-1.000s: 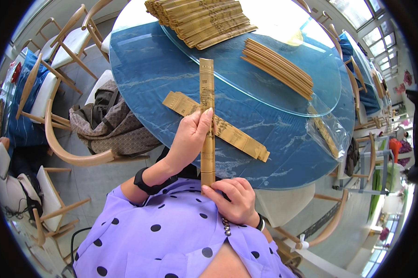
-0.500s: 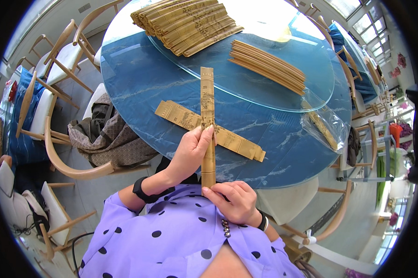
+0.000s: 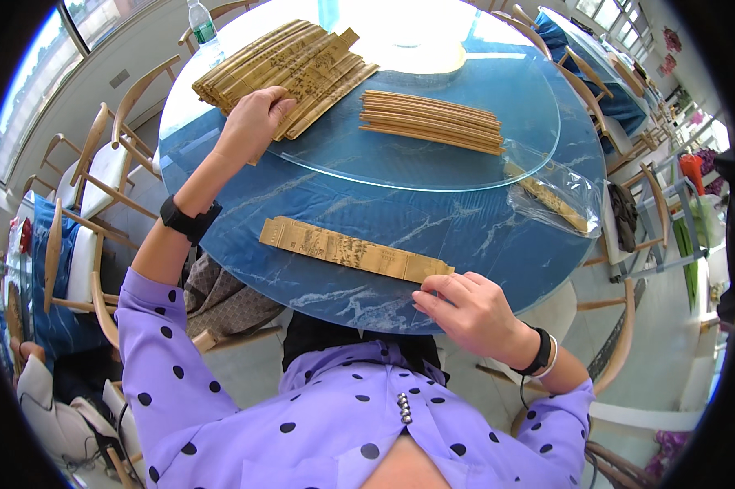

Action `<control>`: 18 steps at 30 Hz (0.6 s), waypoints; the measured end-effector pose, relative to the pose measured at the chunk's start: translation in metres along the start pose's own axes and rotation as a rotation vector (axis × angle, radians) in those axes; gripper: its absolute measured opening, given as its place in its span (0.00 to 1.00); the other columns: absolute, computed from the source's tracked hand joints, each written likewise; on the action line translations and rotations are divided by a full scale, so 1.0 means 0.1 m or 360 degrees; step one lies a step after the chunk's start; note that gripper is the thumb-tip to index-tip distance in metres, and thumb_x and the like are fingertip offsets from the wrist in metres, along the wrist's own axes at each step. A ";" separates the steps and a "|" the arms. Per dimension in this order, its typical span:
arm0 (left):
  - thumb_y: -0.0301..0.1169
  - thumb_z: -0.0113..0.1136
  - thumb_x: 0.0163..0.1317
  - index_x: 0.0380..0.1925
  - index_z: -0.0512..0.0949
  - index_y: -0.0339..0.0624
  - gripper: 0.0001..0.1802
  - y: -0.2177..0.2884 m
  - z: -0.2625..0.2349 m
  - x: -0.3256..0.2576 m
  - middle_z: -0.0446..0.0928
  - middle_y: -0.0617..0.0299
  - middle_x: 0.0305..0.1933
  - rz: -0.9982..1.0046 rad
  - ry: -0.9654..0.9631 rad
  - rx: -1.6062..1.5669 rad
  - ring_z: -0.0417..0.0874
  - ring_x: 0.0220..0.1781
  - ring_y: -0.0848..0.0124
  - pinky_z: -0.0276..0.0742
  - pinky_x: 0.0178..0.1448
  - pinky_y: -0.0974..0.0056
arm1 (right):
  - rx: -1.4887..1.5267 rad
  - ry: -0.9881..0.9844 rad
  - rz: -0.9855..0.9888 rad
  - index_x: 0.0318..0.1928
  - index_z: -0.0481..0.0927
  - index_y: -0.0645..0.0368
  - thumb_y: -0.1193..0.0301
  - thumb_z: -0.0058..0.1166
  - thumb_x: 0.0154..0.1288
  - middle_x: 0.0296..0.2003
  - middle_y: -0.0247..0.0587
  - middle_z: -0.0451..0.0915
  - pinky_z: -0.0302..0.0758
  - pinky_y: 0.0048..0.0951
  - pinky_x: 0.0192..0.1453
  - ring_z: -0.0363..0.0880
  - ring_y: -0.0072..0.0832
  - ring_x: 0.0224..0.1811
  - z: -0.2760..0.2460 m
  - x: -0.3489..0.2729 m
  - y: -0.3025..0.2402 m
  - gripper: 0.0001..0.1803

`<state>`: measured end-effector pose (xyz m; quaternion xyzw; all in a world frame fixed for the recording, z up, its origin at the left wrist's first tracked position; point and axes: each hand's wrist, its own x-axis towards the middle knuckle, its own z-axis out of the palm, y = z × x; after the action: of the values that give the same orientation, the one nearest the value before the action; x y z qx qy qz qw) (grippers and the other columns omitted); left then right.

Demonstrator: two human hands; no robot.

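My left hand (image 3: pixel 257 122) reaches over the pile of flattened gold cardboard boxes (image 3: pixel 245 65) at the far left. Its fingers are closed on a narrow folded gold cardboard box (image 3: pixel 335 50), which lies aslant over the pile; my palm hides its middle. In front of me a flat printed gold cardboard box (image 3: pixel 343 249) lies across the blue table. My right hand (image 3: pixel 473 314) is at that box's right end, fingers loosely bent and partly apart. Nothing shows in it; whether the fingertips touch the box I cannot tell.
A bundle of thin brown sticks (image 3: pixel 432 121) lies on the glass turntable (image 3: pixel 416 175). Right of it is a clear plastic bag (image 3: pixel 547 191) with a gold piece inside. A water bottle (image 3: pixel 203 24) stands at the back. Wooden chairs (image 3: pixel 110 167) surround the round table (image 3: pixel 245 261).
My left hand has carried the narrow folded box from in front of me to the pile at far left. The right hand has let go of it and moved right. My view has shifted.
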<state>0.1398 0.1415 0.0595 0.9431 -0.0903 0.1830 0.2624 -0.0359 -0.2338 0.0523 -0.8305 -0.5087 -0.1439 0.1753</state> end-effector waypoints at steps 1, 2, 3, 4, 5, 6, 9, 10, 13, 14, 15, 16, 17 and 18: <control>0.38 0.56 0.73 0.50 0.83 0.35 0.18 -0.27 -0.03 0.16 0.85 0.41 0.45 0.0091 0.0240 0.0096 0.85 0.49 0.46 0.78 0.56 0.50 | -0.0005 0.0023 -0.0004 0.40 0.84 0.60 0.75 0.65 0.56 0.41 0.38 0.81 0.77 0.29 0.37 0.83 0.28 0.38 -0.02 0.03 0.04 0.10; 0.37 0.55 0.73 0.54 0.83 0.39 0.18 -0.43 -0.08 0.33 0.85 0.42 0.48 0.0101 0.0327 0.0293 0.85 0.51 0.47 0.79 0.58 0.50 | -0.0014 0.0036 0.0010 0.40 0.84 0.60 0.75 0.65 0.56 0.40 0.38 0.81 0.78 0.30 0.37 0.83 0.28 0.38 -0.04 0.04 0.07 0.10; 0.37 0.55 0.73 0.54 0.83 0.39 0.18 -0.51 -0.14 0.46 0.85 0.43 0.48 0.0078 0.0381 0.0348 0.85 0.51 0.47 0.79 0.58 0.50 | -0.0028 0.0046 0.0030 0.40 0.84 0.60 0.75 0.65 0.56 0.40 0.38 0.81 0.78 0.30 0.37 0.83 0.29 0.37 -0.05 0.05 0.10 0.10; 0.37 0.55 0.73 0.54 0.84 0.39 0.18 -0.56 -0.18 0.59 0.85 0.44 0.49 0.0061 0.0432 0.0398 0.85 0.52 0.48 0.79 0.58 0.51 | -0.0029 0.0061 0.0058 0.39 0.84 0.60 0.75 0.66 0.56 0.39 0.38 0.81 0.78 0.30 0.36 0.83 0.29 0.37 -0.07 0.05 0.12 0.09; 0.37 0.54 0.73 0.54 0.84 0.40 0.18 -0.67 -0.22 0.72 0.85 0.44 0.49 0.0087 0.0463 0.0450 0.86 0.51 0.48 0.79 0.57 0.51 | -0.0029 0.0077 0.0085 0.39 0.84 0.60 0.75 0.66 0.57 0.39 0.38 0.81 0.78 0.30 0.36 0.83 0.29 0.36 -0.08 0.06 0.14 0.09; 0.37 0.54 0.74 0.54 0.84 0.40 0.18 -0.82 -0.24 0.82 0.85 0.45 0.49 0.0104 0.0495 0.0504 0.86 0.51 0.48 0.79 0.57 0.51 | -0.0024 0.0088 0.0105 0.39 0.84 0.60 0.75 0.67 0.57 0.38 0.38 0.81 0.78 0.30 0.35 0.83 0.30 0.36 -0.08 0.07 0.17 0.09; 0.36 0.53 0.74 0.54 0.85 0.43 0.17 -1.05 -0.28 1.08 0.85 0.46 0.49 0.0144 0.0581 0.0611 0.86 0.49 0.49 0.80 0.56 0.51 | -0.0036 0.0079 0.0172 0.38 0.83 0.61 0.75 0.68 0.57 0.37 0.38 0.81 0.77 0.30 0.35 0.83 0.31 0.35 -0.07 0.07 0.25 0.09; 0.36 0.52 0.74 0.54 0.85 0.45 0.17 -1.09 -0.29 1.15 0.85 0.46 0.48 0.0153 0.0609 0.0640 0.86 0.48 0.49 0.80 0.55 0.51 | -0.0040 0.0076 0.0185 0.38 0.83 0.60 0.74 0.68 0.57 0.37 0.38 0.81 0.77 0.30 0.35 0.83 0.31 0.35 -0.06 0.08 0.28 0.09; 0.34 0.50 0.74 0.58 0.84 0.52 0.18 -1.34 -0.26 1.32 0.82 0.49 0.49 0.0071 0.0374 0.0865 0.85 0.52 0.51 0.79 0.58 0.52 | -0.0036 0.0077 0.0206 0.37 0.83 0.60 0.74 0.68 0.57 0.38 0.38 0.81 0.77 0.31 0.35 0.83 0.31 0.35 -0.04 0.13 0.38 0.09; 0.33 0.50 0.74 0.58 0.84 0.53 0.18 -1.44 -0.24 1.34 0.81 0.49 0.50 0.0035 0.0296 0.0923 0.84 0.53 0.52 0.79 0.59 0.53 | -0.0029 0.0089 0.0203 0.37 0.82 0.60 0.74 0.68 0.58 0.38 0.38 0.81 0.77 0.31 0.35 0.83 0.32 0.35 -0.04 0.15 0.40 0.08; 0.32 0.48 0.74 0.59 0.83 0.56 0.20 -1.43 -0.20 1.36 0.79 0.50 0.53 -0.0072 0.0186 0.0984 0.81 0.58 0.52 0.77 0.63 0.52 | -0.0032 0.0100 0.0211 0.37 0.82 0.60 0.74 0.68 0.58 0.38 0.37 0.81 0.77 0.31 0.35 0.83 0.32 0.35 -0.04 0.17 0.43 0.08; 0.32 0.48 0.74 0.59 0.83 0.56 0.20 -1.43 -0.17 1.36 0.79 0.49 0.53 -0.0087 0.0203 0.1010 0.80 0.59 0.52 0.76 0.64 0.52 | -0.0031 0.0111 0.0219 0.37 0.82 0.60 0.74 0.68 0.58 0.37 0.38 0.81 0.77 0.31 0.36 0.83 0.32 0.35 -0.03 0.18 0.47 0.08; 0.32 0.48 0.73 0.59 0.84 0.57 0.20 -1.43 -0.14 1.35 0.79 0.49 0.54 -0.0102 0.0221 0.1036 0.79 0.60 0.52 0.75 0.64 0.52 | -0.0030 0.0121 0.0226 0.36 0.82 0.60 0.74 0.68 0.59 0.37 0.38 0.81 0.78 0.32 0.36 0.83 0.33 0.35 -0.02 0.19 0.51 0.08; 0.32 0.48 0.73 0.59 0.84 0.57 0.20 -1.45 -0.12 1.34 0.79 0.49 0.54 -0.0118 0.0231 0.1069 0.78 0.61 0.52 0.75 0.65 0.51 | -0.0019 0.0134 0.0235 0.36 0.82 0.60 0.74 0.67 0.59 0.37 0.38 0.81 0.78 0.32 0.36 0.83 0.33 0.35 0.00 0.20 0.54 0.07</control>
<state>0.2978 0.2606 0.0543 0.9640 0.0283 0.2595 -0.0506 0.0218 -0.2406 0.0531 -0.8600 -0.4375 -0.1683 0.2016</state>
